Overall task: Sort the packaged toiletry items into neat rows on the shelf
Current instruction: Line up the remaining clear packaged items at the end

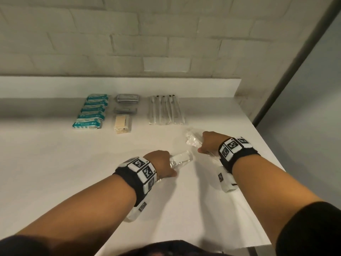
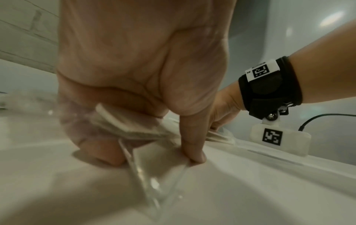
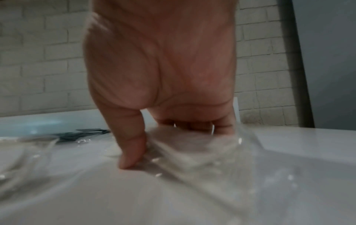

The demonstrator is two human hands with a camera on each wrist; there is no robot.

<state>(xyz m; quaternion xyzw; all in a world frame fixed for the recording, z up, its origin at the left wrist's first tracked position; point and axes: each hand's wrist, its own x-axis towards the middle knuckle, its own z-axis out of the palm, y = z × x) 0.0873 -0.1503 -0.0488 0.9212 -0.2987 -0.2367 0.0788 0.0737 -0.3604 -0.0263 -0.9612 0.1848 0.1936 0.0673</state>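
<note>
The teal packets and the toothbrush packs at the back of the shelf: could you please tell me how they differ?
The teal packets are short, opaque and printed; the toothbrush packs are long, slim and clear. The teal packets overlap in a column running away from the person; the toothbrush packs lie side by side. Both rows are tidy, and neither is touched by the hands.

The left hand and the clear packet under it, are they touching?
Touching. In the left wrist view the left hand curls its fingers over the clear packet, with a fingertip pressing the wrapper onto the shelf.
</note>
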